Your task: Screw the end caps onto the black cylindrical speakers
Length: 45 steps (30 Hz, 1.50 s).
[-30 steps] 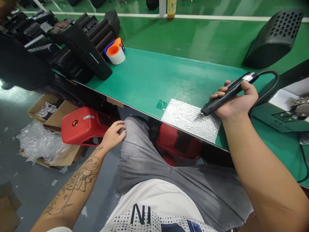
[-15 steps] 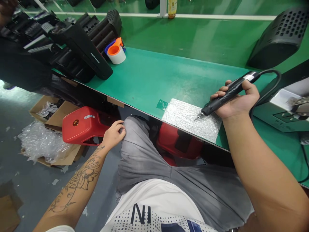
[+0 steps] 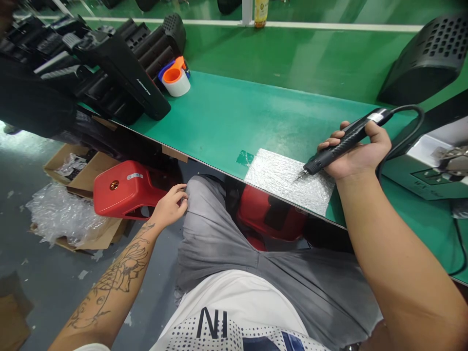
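My right hand (image 3: 361, 151) is wrapped around a black electric screwdriver (image 3: 341, 144), palm turned up. The tool slants down to the left, its thin bit pointing at a crinkled silver sheet (image 3: 281, 178) on the near edge of the green bench top. A cord leaves the screwdriver's upper end and bends down behind my wrist. My left hand (image 3: 171, 204) lies beside the knee of my grey trousers (image 3: 204, 214), fingers loosely bent and holding nothing visible.
Black housings (image 3: 127, 73) crowd the bench's left end, near tape rolls (image 3: 177, 83). On the right stand a perforated black housing (image 3: 424, 58) and a white-green box (image 3: 424, 170). Red stools (image 3: 117, 187) and a carton with plastic wrap (image 3: 69, 214) are below. Someone's dark sleeve (image 3: 32, 97) shows left.
Almost nothing differs. My left hand has slid very slightly left along the knee, and my right hand with the screwdriver has shifted a touch left.
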{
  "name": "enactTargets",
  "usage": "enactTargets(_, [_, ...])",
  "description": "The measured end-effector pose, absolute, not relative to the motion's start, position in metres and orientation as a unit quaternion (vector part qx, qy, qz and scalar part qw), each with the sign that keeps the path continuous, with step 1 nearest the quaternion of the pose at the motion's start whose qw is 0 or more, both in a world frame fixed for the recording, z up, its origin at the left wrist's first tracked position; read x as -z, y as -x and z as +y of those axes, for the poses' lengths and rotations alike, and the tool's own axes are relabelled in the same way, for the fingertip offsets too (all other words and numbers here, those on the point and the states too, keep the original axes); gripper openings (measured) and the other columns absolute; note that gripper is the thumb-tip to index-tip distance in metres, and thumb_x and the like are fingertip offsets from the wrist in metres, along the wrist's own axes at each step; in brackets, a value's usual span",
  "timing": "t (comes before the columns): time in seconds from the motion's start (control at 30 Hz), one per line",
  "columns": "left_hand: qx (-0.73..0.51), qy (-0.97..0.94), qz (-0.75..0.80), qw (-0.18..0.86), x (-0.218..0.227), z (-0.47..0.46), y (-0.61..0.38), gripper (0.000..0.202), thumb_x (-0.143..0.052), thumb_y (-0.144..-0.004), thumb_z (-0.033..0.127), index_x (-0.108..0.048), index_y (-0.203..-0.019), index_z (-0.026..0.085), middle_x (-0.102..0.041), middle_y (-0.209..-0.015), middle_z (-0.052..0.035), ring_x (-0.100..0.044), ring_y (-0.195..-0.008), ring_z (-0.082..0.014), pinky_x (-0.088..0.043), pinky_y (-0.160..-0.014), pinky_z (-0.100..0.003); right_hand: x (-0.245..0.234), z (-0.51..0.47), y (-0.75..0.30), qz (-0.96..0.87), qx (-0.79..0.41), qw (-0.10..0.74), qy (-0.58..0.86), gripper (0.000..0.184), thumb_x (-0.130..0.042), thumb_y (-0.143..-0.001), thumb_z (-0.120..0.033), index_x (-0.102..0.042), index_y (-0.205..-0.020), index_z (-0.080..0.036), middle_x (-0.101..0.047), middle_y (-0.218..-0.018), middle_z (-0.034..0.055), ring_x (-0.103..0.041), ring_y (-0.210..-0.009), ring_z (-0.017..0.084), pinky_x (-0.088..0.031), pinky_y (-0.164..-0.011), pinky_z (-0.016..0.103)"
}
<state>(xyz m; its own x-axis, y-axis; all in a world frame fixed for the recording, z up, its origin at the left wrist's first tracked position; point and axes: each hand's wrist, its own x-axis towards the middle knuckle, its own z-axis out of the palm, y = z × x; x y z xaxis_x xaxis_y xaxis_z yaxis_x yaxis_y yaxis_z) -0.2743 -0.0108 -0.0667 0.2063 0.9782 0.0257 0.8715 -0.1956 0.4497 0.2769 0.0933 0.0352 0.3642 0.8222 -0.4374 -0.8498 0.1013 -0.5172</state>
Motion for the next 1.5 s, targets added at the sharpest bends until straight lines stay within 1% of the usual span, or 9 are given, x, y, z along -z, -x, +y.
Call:
enactTargets(0.1, [-0.143,-0.773,0.587,0.192,0.060,-0.016,0.281,0.017,-0.071,-0.096,0.043,-0.081,-0.100,0.029,-0.076,-0.169,-0.0115,-0.084,-0.140,-0.0380,-0.073,-0.114,-0.048,-0.035,0.093,-0.277,0.013,-0.563,0.740,0.368,0.021,-0.060,-0.102,-0.046,-0.066,-0.110,-0.027,-0.060,-0.075,-0.0006,-0.054,-0.055,0.015,-0.054,-0.045,0.029])
enactTargets(0.23, [-0.111,-0.796,0.560,0.203,0.053,-0.023,0.285,0.018,-0.073,-0.095,0.044,-0.081,-0.102,0.029,-0.074,-0.174,-0.0119,-0.088,-0.120,-0.0357,-0.075,-0.107,-0.051,-0.034,0.094,-0.277,0.008,-0.564,0.740,0.368,0.023,-0.058,-0.103,-0.048,-0.065,-0.110,-0.027,-0.059,-0.077,-0.0013,-0.054,-0.054,0.015,-0.053,-0.046,0.029])
enactTargets(0.37, [-0.104,-0.807,0.549,0.191,0.053,-0.026,0.285,0.021,-0.073,-0.097,0.046,-0.083,-0.103,0.029,-0.077,-0.169,-0.0143,-0.086,-0.133,-0.0403,-0.073,-0.118,-0.055,-0.032,0.094,-0.279,0.010,-0.563,0.743,0.363,0.021,-0.062,-0.101,-0.046,-0.064,-0.110,-0.028,-0.058,-0.076,-0.0014,-0.054,-0.054,0.016,-0.053,-0.046,0.029])
enactTargets(0.5, [-0.123,-0.796,0.561,0.192,0.058,-0.025,0.284,0.027,-0.069,-0.105,0.050,-0.086,-0.102,0.030,-0.081,-0.162,-0.0131,-0.083,-0.145,-0.0389,-0.072,-0.122,-0.051,-0.033,0.094,-0.278,0.004,-0.561,0.742,0.368,0.023,-0.059,-0.102,-0.046,-0.067,-0.110,-0.026,-0.059,-0.074,-0.0015,-0.054,-0.054,0.015,-0.054,-0.044,0.029])
enactTargets(0.63, [-0.101,-0.792,0.567,0.199,0.058,-0.024,0.285,0.036,-0.062,-0.113,0.053,-0.087,-0.105,0.029,-0.080,-0.164,-0.0129,-0.084,-0.143,-0.0363,-0.073,-0.119,-0.047,-0.034,0.095,-0.276,0.000,-0.555,0.739,0.382,0.027,-0.057,-0.102,-0.048,-0.068,-0.109,-0.024,-0.058,-0.074,-0.0022,-0.054,-0.054,0.014,-0.054,-0.043,0.027])
enactTargets(0.83, [-0.099,-0.800,0.563,0.183,0.062,-0.022,0.285,0.032,-0.056,-0.116,0.041,-0.085,-0.110,0.028,-0.080,-0.163,-0.0134,-0.083,-0.144,-0.0327,-0.072,-0.119,-0.045,-0.030,0.099,-0.278,-0.011,-0.542,0.738,0.401,0.030,-0.057,-0.096,-0.048,-0.068,-0.106,-0.022,-0.053,-0.078,-0.0024,-0.051,-0.054,0.013,-0.052,-0.044,0.026])
enactTargets(1.0, [-0.182,-0.774,0.581,0.174,0.072,-0.025,0.288,0.029,-0.055,-0.112,0.030,-0.084,-0.114,0.026,-0.087,-0.144,-0.0143,-0.087,-0.128,-0.0297,-0.072,-0.111,-0.043,-0.024,0.102,-0.284,-0.019,-0.546,0.740,0.392,0.033,-0.062,-0.090,-0.047,-0.069,-0.108,-0.020,-0.052,-0.083,-0.0020,-0.052,-0.056,0.012,-0.052,-0.046,0.024])
enactTargets(1.2, [-0.205,-0.764,0.582,0.189,0.069,-0.035,0.282,0.024,-0.063,-0.108,0.033,-0.084,-0.116,0.023,-0.087,-0.114,-0.0102,-0.082,-0.093,-0.0226,-0.071,-0.090,-0.035,-0.029,0.101,-0.282,-0.033,-0.535,0.733,0.420,0.033,-0.055,-0.092,-0.046,-0.069,-0.103,-0.018,-0.049,-0.082,-0.0025,-0.051,-0.055,0.011,-0.051,-0.045,0.024])
enactTargets(1.5, [-0.219,-0.732,0.616,0.192,0.066,-0.025,0.255,0.026,-0.067,-0.110,0.040,-0.086,-0.105,0.024,-0.083,-0.103,-0.0078,-0.077,-0.091,-0.0233,-0.067,-0.092,-0.036,-0.030,0.101,-0.280,-0.023,-0.533,0.738,0.413,0.033,-0.056,-0.092,-0.047,-0.069,-0.104,-0.019,-0.050,-0.078,-0.0026,-0.049,-0.054,0.011,-0.051,-0.042,0.023])
